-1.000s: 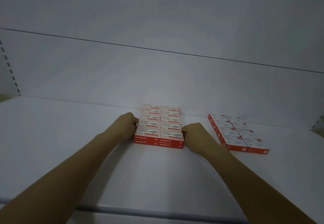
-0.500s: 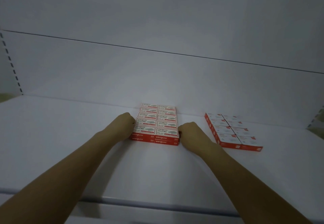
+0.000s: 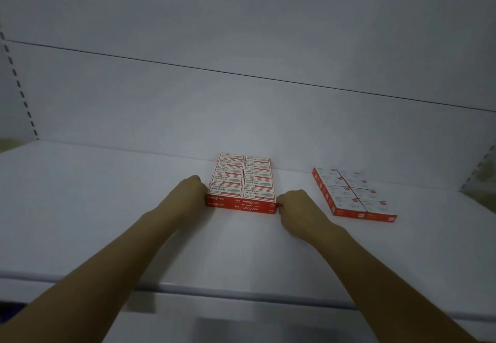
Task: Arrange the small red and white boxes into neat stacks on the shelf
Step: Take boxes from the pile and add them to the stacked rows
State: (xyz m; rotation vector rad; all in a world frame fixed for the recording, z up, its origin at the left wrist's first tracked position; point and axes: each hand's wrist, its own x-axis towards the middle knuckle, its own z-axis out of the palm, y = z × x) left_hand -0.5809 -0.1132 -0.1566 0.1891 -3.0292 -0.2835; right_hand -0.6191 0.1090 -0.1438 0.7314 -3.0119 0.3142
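White shelf board [image 3: 107, 208] in dim light, with a white back panel [image 3: 241, 114] crossed by one thin dark seam and a slotted upright [image 3: 18, 85] at the far left. A block of red and white boxes [image 3: 243, 181] lies near the middle of the shelf, close to the back panel, and both hands meet it at its near end. The left hand [image 3: 188, 195] is bunched against the near left corner. Its fingers are hidden behind the knuckles, so I cannot tell whether they grip. The right hand [image 3: 298, 205] has its fingers curled, with the tips pinching the near right corner. The block is two boxes wide, five deep and two layers high. The boxes have white tops with red bands, and red fronts printed "wengu" and "24/6". A second, flatter group of boxes [image 3: 351, 192] lies well apart to the right, turned at an angle.
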